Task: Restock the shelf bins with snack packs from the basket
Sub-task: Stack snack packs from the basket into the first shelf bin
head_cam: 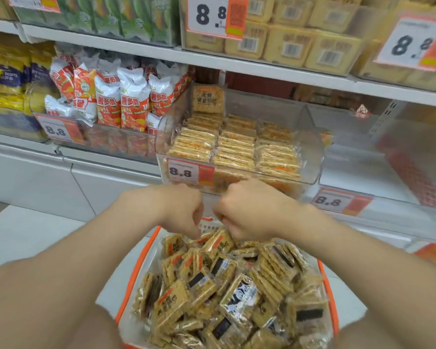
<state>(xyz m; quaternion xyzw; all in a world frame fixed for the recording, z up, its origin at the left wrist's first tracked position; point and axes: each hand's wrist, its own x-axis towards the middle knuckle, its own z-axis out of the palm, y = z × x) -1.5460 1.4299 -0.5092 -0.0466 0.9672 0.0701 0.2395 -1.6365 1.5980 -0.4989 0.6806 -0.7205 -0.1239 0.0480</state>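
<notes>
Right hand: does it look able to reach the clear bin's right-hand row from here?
Probably yes: the right hand hovers just before the clear bin, whose top looks open; nothing stands between them.

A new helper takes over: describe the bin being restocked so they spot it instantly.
Look at the middle shelf, just above the orange basket. The clear bin there holds flat tan cracker packs in neat rows, unlike the orange-and-white puffy bags in the bin to its left.

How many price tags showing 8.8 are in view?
5: top-middle tag, top-right tag, crisp-bin tag, cracker-bin tag, lower-right tag. Cropped tags at the edges may hide more.
</notes>
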